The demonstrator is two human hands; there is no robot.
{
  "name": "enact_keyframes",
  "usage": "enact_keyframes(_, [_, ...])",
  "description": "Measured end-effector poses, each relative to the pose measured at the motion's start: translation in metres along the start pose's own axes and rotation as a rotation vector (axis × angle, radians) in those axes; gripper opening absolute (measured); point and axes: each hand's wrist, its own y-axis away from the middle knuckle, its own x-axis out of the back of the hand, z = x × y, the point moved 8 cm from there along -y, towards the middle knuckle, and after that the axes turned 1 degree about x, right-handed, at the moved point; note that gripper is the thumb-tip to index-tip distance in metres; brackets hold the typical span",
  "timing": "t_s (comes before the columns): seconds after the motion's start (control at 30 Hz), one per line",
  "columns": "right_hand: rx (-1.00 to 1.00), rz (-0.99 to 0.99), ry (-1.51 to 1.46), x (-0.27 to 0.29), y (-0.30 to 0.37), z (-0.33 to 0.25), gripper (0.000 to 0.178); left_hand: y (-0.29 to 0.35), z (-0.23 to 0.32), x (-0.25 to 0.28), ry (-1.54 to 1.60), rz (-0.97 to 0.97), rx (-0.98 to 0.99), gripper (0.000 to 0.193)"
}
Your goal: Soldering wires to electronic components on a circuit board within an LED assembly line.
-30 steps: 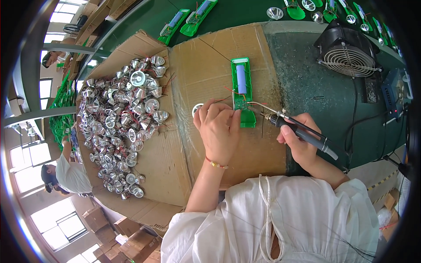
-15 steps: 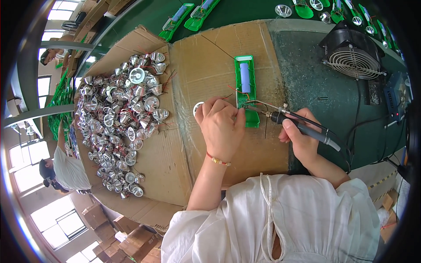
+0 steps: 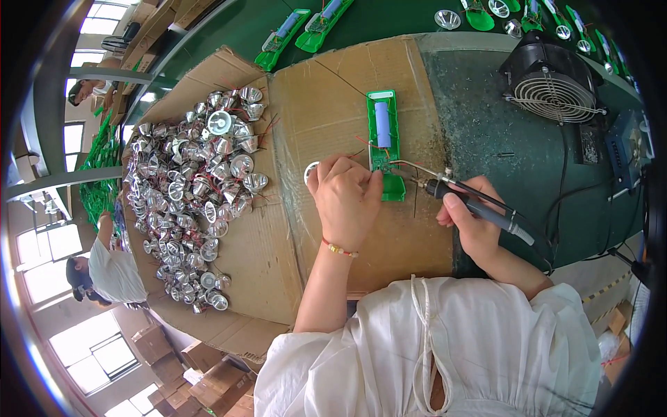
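Observation:
In front of me a green plastic lamp housing [image 3: 394,189] lies on the cardboard, long side away from me. Inside it are a purple cylindrical battery [image 3: 382,125] and, nearer me, a small green circuit board [image 3: 379,160] with thin red wires. My left hand [image 3: 344,194] is closed at the housing's left edge, fingers bent round a silvery reflector cup [image 3: 310,171] whose pale rim shows beside them; the fingertips are partly hidden. My right hand [image 3: 476,215] is wrapped round a soldering iron [image 3: 479,208] with a thin curved metal tube, its front end by the board.
A cardboard tray [image 3: 243,278] at left holds a heap of reflector cups [image 3: 184,201] with wires. A black fan [image 3: 552,94] and a blue box-shaped device [image 3: 629,149] stand at right. More green housings [image 3: 323,24] lie along the back. Two people are at far left.
The view has shifted slightly, so the housing and both hands sit a little further left. The iron's front end appears drawn back slightly from the board. Both hands keep their hold.

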Motion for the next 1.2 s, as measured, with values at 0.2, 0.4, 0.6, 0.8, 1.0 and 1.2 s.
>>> enact_keyframes(0.2, [-0.011,-0.019,0.019,-0.004,-0.007,0.004,0.013,0.001,-0.002,0.000,-0.019,-0.007,0.017,0.012])
enact_keyframes(0.4, [0.012,-0.041,0.053,-0.005,-0.006,0.003,0.013,0.000,0.000,0.000,0.000,-0.009,0.006,0.012])
enact_keyframes(0.6, [0.088,-0.004,0.023,-0.001,0.001,-0.008,0.016,0.001,0.000,0.002,-0.022,-0.011,0.004,0.012])
enact_keyframes(0.8, [0.146,0.052,0.041,0.018,0.000,-0.018,0.016,0.000,-0.002,0.002,-0.034,-0.018,0.011,0.012])
enact_keyframes(1.0, [0.088,0.063,0.063,0.043,0.002,-0.013,0.013,0.005,0.029,0.009,-0.285,-0.069,-0.133,0.027])
enact_keyframes(1.2, [0.095,0.130,0.136,0.075,-0.003,-0.012,0.015,-0.072,0.059,-0.032,-0.417,-0.205,-0.184,0.043])
